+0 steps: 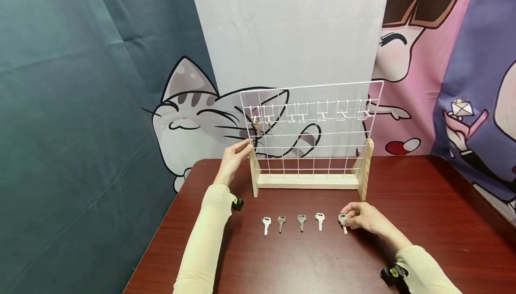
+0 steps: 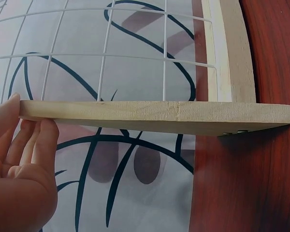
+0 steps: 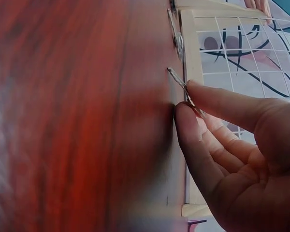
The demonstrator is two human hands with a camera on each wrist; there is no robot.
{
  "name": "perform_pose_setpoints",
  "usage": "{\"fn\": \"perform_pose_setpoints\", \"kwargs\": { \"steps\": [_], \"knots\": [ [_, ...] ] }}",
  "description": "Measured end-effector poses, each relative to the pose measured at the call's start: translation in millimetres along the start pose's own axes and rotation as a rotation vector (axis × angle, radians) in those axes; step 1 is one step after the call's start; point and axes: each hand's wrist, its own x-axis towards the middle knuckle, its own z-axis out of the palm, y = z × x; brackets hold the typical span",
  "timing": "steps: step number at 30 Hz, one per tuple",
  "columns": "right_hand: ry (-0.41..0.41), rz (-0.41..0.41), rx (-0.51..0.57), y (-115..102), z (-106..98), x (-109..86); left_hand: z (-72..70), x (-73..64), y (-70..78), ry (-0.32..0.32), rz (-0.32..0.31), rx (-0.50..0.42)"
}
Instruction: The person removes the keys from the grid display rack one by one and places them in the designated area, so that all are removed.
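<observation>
The right hand (image 1: 364, 218) has in its grip the rightmost key (image 1: 342, 218), which is pinched by its head between the thumb and a finger. The blade of this key points toward the person; if it touches the desk (image 1: 306, 271), I cannot tell. Four other keys (image 1: 302, 223) lie on the desk to the left of it, in one row, apart from each other, with their heads toward the rack.

The left hand (image 1: 235, 157) holds the upper end of the left wooden post (image 1: 254, 175), with the thumb on one face and the fingers on the opposite face. This post, together with the right wooden post (image 1: 366, 168) and the wooden base (image 1: 308, 181), carries the white wire grid (image 1: 312, 86), which stands upright behind the row. White hooks (image 1: 322, 116) are set along the upper part of the grid. At its left end, keys (image 1: 256, 126) hang from hooks. Behind the desk there is a cloth (image 1: 290, 30) with a drawn cat.
</observation>
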Motion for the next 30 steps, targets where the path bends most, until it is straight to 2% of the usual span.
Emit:
{"fn": "perform_pose_setpoints", "kwargs": {
  "steps": [5, 13, 18, 23, 30],
  "knots": [
    [0.031, 0.004, -0.088, -5.9, -0.5, -1.8, 0.2, -0.5, -1.0, -0.008, 0.001, -0.009],
    [0.075, 0.036, -0.327, -15.5, -1.2, -0.4, -0.2, -0.2, -0.5, -0.009, 0.006, 0.005],
    [0.09, 0.032, -0.416, -16.6, -3.0, -0.3, -0.9, -0.4, -0.2, -0.009, 0.006, 0.006],
    [0.097, 0.025, -0.457, -15.9, -3.5, -2.1, -0.9, 0.4, -1.3, -0.009, 0.006, 0.011],
    [0.094, 0.037, -0.423, -17.1, -5.0, -3.9, -1.5, 1.3, -2.0, -0.016, 0.0, 0.022]
  ]
}}
